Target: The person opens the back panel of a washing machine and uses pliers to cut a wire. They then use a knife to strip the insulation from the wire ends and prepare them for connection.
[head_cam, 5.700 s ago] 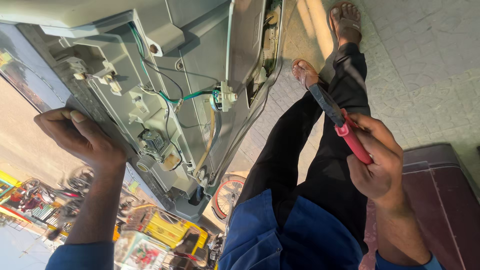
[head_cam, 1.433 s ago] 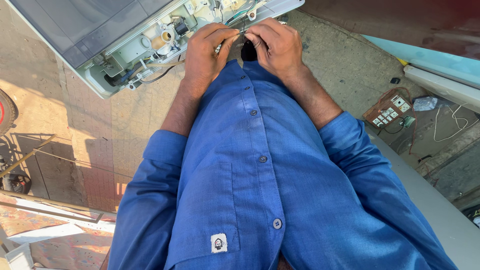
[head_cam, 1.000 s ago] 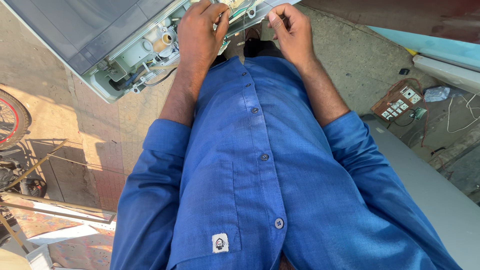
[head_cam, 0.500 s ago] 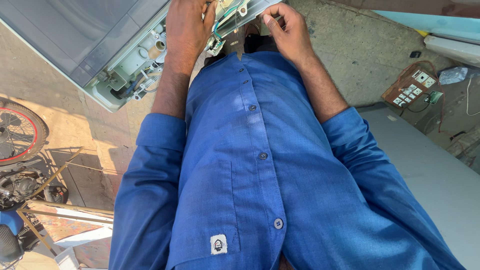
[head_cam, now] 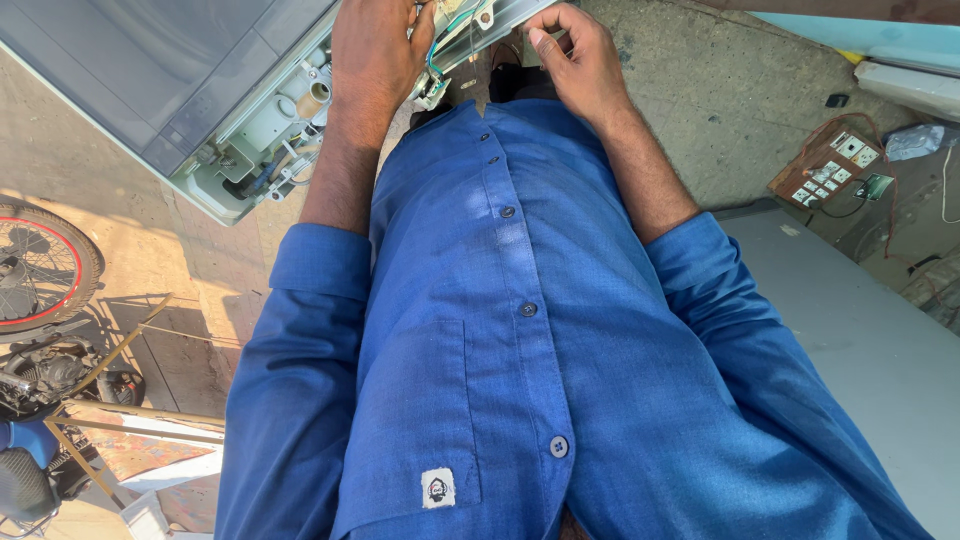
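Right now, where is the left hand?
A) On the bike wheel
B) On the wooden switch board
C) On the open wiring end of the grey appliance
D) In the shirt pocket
C: the left hand lies on the exposed end of the appliance, fingers by the green wire; the switch board and wheel lie far off.

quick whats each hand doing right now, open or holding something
Left hand: laid on the appliance panel by its wires; grip cannot be told.
Right hand: fingers curled at the panel edge; contents hidden.
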